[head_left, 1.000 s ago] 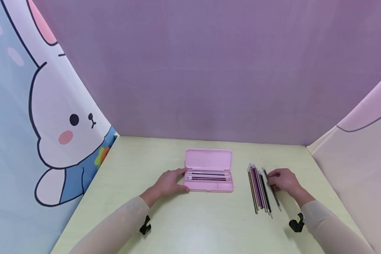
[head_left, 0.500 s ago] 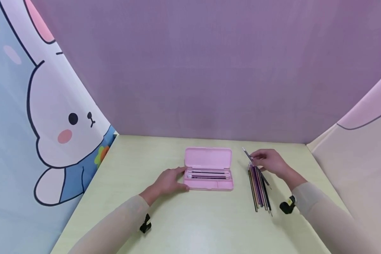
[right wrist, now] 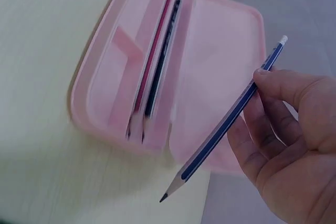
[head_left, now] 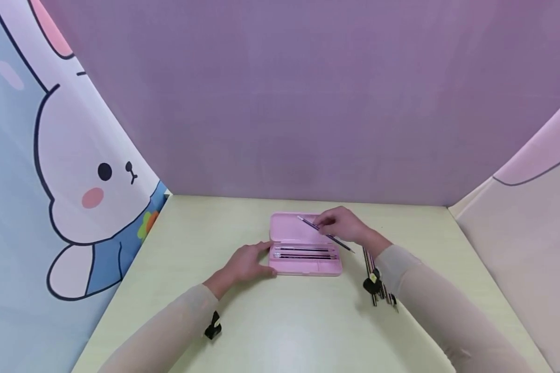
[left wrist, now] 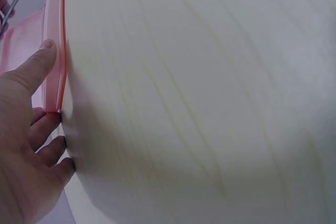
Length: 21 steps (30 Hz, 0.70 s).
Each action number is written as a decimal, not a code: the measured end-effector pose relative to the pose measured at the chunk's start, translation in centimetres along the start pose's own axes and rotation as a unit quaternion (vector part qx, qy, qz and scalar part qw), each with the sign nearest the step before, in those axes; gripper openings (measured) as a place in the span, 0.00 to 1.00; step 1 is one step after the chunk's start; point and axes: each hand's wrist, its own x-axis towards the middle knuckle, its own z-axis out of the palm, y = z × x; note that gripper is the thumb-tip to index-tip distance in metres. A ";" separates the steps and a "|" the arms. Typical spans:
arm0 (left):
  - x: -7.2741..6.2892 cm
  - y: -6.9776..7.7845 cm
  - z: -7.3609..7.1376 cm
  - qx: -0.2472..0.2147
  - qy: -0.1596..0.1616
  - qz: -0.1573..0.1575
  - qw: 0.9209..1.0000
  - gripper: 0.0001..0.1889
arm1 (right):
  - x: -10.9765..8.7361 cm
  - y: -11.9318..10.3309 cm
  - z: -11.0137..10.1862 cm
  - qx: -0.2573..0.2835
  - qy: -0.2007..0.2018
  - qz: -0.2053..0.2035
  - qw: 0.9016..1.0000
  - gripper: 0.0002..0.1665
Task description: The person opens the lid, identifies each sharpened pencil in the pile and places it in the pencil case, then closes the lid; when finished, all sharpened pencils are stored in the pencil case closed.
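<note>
An open pink pencil case lies on the table with its lid laid back. Two pencils, one red and one dark, show side by side in its long compartment in the right wrist view. My left hand holds the case's left end, thumb on the front edge and fingers at the end wall. Over the lid, my right hand pinches a dark blue pencil between thumb and fingers. The pencil slants, its white eraser end up and sharpened tip down toward the right.
Several loose pencils lie right of the case, partly hidden by my right forearm and its black wrist camera. A purple backdrop rises behind the table; a rabbit-print cloth hangs on the left.
My right hand has lifted the pencil from beside the loose pencils and carried it left, over the case's lid. My left hand stays at the case's left end.
</note>
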 end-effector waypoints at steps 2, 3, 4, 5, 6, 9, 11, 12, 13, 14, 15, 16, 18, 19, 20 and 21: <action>0.0 -0.1 0.0 0.000 0.000 0.001 1.000 0.50 | 0.8 -0.2 0.9 -0.013 -0.006 -0.007 1.000 0.13; 0.0 -0.2 0.1 0.001 0.000 0.003 1.000 0.50 | 1.1 -0.3 1.3 -0.020 -0.009 -0.008 1.000 0.13; 0.0 -0.2 0.1 0.001 0.000 0.006 1.000 0.50 | 1.4 -0.3 1.7 -0.026 -0.011 -0.011 1.000 0.12; 0.1 -0.3 0.1 0.002 0.000 0.007 1.000 0.50 | 1.7 -0.4 2.1 -0.035 -0.014 -0.016 0.999 0.12; 0.1 -0.3 0.1 0.003 0.000 0.008 1.000 0.50 | 1.9 -0.5 2.5 -0.042 -0.016 -0.017 0.999 0.12; 0.0 -0.2 0.0 0.003 0.000 0.008 1.000 0.50 | 2.2 -0.8 3.5 -0.059 -0.020 -0.030 0.998 0.10; 0.0 -0.2 0.0 0.002 0.000 0.006 1.000 0.50 | 2.5 -0.8 4.1 -0.070 -0.020 -0.038 0.997 0.10; 0.0 -0.2 0.0 0.001 0.000 0.006 1.000 0.50 | 2.6 -0.8 4.5 -0.073 -0.021 -0.041 0.996 0.10; 0.0 -0.2 0.0 0.001 0.000 0.005 1.000 0.50 | 2.7 -0.7 4.8 -0.074 -0.022 -0.042 0.996 0.10; 0.0 -0.2 0.0 0.001 0.000 0.005 1.000 0.50 | 2.9 -0.6 5.1 -0.075 -0.024 -0.042 0.996 0.10; 0.0 -0.2 0.0 0.001 0.000 0.005 1.000 0.51 | 3.0 -0.5 5.4 -0.073 -0.026 -0.037 0.996 0.10; 0.0 -0.3 0.0 0.001 0.001 0.006 1.000 0.51 | 3.0 -0.5 5.7 -0.071 -0.029 -0.033 0.997 0.10; 0.0 -0.2 0.0 0.002 0.002 0.007 1.000 0.51 | 3.2 -0.3 6.2 -0.070 -0.033 -0.028 0.997 0.10; 0.0 -0.2 0.0 0.003 0.003 0.007 1.000 0.51 | 3.2 -0.3 6.5 -0.070 -0.035 -0.027 0.997 0.10; 0.0 -0.2 0.0 0.002 0.003 0.008 1.000 0.51 | 3.3 -0.3 6.7 -0.070 -0.036 -0.027 0.997 0.10; 0.0 -0.2 0.0 0.002 0.003 0.009 1.000 0.51 | 3.3 -0.3 6.9 -0.073 -0.036 -0.027 0.996 0.11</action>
